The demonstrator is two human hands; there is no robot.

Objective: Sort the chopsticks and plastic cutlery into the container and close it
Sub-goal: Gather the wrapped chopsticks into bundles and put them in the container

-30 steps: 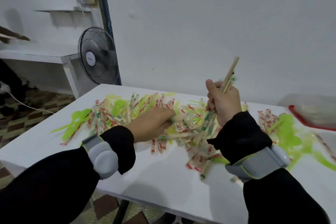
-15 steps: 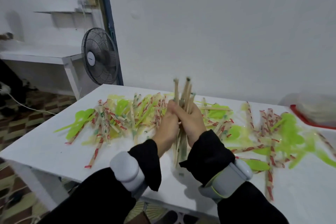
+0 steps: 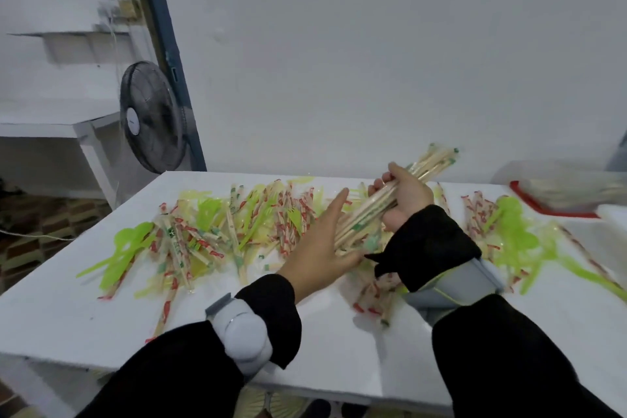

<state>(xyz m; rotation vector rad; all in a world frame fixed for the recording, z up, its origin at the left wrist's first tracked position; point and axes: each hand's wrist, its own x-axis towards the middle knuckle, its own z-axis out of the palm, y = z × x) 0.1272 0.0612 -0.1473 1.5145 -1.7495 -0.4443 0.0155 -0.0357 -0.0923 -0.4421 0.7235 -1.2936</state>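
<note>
The right hand (image 3: 405, 197) grips a bundle (image 3: 383, 204) of wrapped chopsticks, fingers and thumb curled round its middle. The bundle slants from low near-left to high far-right, its far ends sticking up past the hand above the desk (image 3: 101, 326). The left hand (image 3: 322, 248) is released, fingers straight and together, its palm pressed flat against the bundle's near ends just left of the right wrist. Both arms wear black sleeves, each with a grey band at the wrist.

Under and around the hands a loose heap of chopsticks (image 3: 281, 224) in red-and-white and green-printed wrappers lies scattered across the middle of the white desk, mixed with green cutlery (image 3: 129, 244). The cutlery spreads furthest at the left edge of the heap; a second patch of it (image 3: 515, 234) lies right of the right arm, with more wrapped chopsticks beside it. A few wrapped pairs lie near the desk's front, below the right wrist.

The container (image 3: 563, 193) sits at the far right of the desk, well apart from the hands: a clear box on a red rim, blurred, with pale sticks showing inside. Whether a lid is on it cannot be told.

Beyond the desk's far-left corner stands a black fan (image 3: 149, 115), next to a white shelf (image 3: 51, 122) against the wall.
</note>
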